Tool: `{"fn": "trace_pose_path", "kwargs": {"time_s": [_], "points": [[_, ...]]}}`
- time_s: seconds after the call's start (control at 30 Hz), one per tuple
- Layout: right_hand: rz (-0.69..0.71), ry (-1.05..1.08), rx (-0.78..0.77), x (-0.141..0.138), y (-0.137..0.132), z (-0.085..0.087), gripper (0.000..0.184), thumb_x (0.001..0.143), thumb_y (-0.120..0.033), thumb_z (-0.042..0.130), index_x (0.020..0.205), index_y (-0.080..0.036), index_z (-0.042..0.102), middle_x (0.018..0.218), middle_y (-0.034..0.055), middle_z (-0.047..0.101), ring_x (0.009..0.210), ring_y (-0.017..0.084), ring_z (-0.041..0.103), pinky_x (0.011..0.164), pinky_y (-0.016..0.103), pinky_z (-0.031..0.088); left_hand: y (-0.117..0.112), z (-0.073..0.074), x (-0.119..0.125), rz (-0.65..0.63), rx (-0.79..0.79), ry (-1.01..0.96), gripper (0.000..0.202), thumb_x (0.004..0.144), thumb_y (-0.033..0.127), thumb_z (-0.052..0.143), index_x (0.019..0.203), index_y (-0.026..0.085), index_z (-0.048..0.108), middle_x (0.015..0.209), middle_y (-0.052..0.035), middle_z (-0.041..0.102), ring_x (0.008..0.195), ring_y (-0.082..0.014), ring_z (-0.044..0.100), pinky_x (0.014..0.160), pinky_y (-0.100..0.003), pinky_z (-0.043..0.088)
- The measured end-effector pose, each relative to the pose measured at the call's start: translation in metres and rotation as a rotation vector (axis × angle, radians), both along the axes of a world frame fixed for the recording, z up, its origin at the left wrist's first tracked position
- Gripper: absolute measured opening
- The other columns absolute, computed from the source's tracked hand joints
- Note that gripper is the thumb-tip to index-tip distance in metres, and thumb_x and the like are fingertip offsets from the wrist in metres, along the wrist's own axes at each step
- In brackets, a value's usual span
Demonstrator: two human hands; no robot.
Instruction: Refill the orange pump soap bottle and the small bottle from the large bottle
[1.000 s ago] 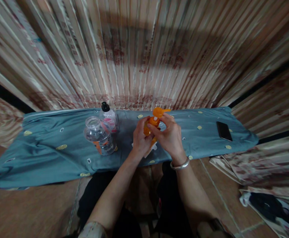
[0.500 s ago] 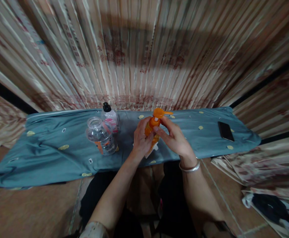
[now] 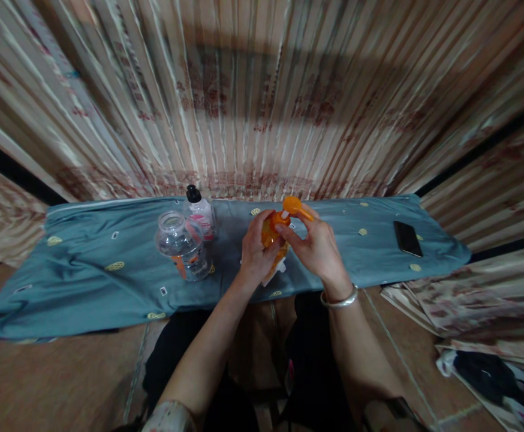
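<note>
An orange pump bottle (image 3: 282,254) stands tilted at the front middle of the cloth-covered surface, its orange pump head (image 3: 292,205) on top. My left hand (image 3: 259,247) wraps round the bottle's body and hides most of it. At the collar below the pump head, my right hand (image 3: 312,241) has its thumb and fingers closed on the orange cap. The spout points to the right, over the right hand's fingers. Part of a white label shows low on the bottle.
To the left stand a clear plastic jug (image 3: 183,249) and, behind it, a bottle with a black cap (image 3: 201,213). A black phone (image 3: 408,239) lies on the right of the teal cloth (image 3: 86,264). A striped curtain (image 3: 244,108) hangs behind.
My right hand has shifted its grip at the collar, with its fingers now nearer the spout. The pump head has turned, its spout angling more toward me. The left hand keeps its hold.
</note>
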State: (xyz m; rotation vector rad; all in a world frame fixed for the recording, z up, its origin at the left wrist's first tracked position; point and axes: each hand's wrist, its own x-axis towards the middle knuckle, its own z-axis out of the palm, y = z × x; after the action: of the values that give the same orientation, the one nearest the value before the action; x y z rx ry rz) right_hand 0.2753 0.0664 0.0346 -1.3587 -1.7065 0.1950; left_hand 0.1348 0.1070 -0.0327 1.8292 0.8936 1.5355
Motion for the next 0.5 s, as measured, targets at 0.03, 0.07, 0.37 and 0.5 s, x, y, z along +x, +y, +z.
{"fn": "trace_pose_path", "kwargs": {"time_s": [0.03,0.07,0.37,0.5], "points": [[-0.014,-0.007,0.008,-0.002,0.0,0.0,0.025,0.096,-0.042,0.071,0.114,-0.026,0.078,0.126,0.0094,0.079,0.135,0.033,0.066,0.116,0.052,0.052,0.0,0.0,0.0,0.005,-0.004,0.002,0.043,0.095,0.042,0.07,0.132,0.023,0.058,0.127,-0.0103,0.074,0.117,-0.0274,0.072,0.103,-0.042,0.056],[-0.027,-0.01,0.014,-0.004,0.0,0.0,0.026,0.096,-0.043,0.07,0.114,-0.025,0.077,0.125,0.0098,0.079,0.135,0.033,0.066,0.116,0.052,0.052,0.0,0.001,0.0,0.006,-0.008,0.005,0.043,0.095,0.042,0.07,0.131,0.023,0.058,0.126,-0.01,0.075,0.116,-0.0272,0.072,0.103,-0.041,0.056],[-0.16,-0.006,0.069,-0.024,-0.001,-0.001,0.023,0.095,-0.04,0.071,0.112,-0.025,0.075,0.113,0.0105,0.08,0.137,0.035,0.064,0.116,0.055,0.052,0.002,0.0,0.001,0.048,-0.059,0.006,0.037,0.095,0.04,0.069,0.127,0.023,0.06,0.123,-0.0097,0.076,0.112,-0.0263,0.073,0.1,-0.043,0.057],[-0.193,0.015,0.083,-0.027,0.0,-0.004,0.026,0.094,-0.041,0.072,0.114,-0.025,0.074,0.107,0.0109,0.08,0.14,0.035,0.061,0.117,0.056,0.051,0.002,0.0,0.0,0.042,-0.042,0.007,0.033,0.095,0.034,0.067,0.125,0.023,0.059,0.123,-0.0091,0.076,0.114,-0.026,0.073,0.101,-0.042,0.057]]}}
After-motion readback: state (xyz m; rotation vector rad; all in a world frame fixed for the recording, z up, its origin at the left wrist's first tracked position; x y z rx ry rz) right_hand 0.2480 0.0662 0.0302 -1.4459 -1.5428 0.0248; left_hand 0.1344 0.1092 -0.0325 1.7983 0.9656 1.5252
